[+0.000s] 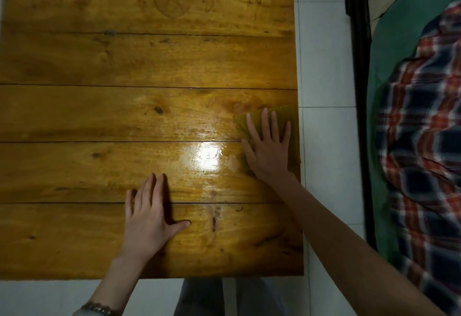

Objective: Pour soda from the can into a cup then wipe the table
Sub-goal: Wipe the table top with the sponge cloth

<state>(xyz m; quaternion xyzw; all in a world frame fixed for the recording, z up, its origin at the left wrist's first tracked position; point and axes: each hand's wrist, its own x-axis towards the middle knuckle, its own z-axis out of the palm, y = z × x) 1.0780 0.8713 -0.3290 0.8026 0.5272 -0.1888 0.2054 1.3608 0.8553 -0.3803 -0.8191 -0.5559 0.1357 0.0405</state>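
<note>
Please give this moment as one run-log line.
step: wiping | right hand: flat on yellow cloth at right edge of table | left hand: flat on table | can, cup: unseen

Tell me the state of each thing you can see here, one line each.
table: glossy, with a bright, wet-looking sheen on the near planks.
left hand: flat on the table, fingers straight, holding nothing.
right hand: fingers straight and spread, pressing on the cloth.
cloth: flat at the table's right edge, under the right hand.
plaid fabric: rumpled, lying right of the table.
</note>
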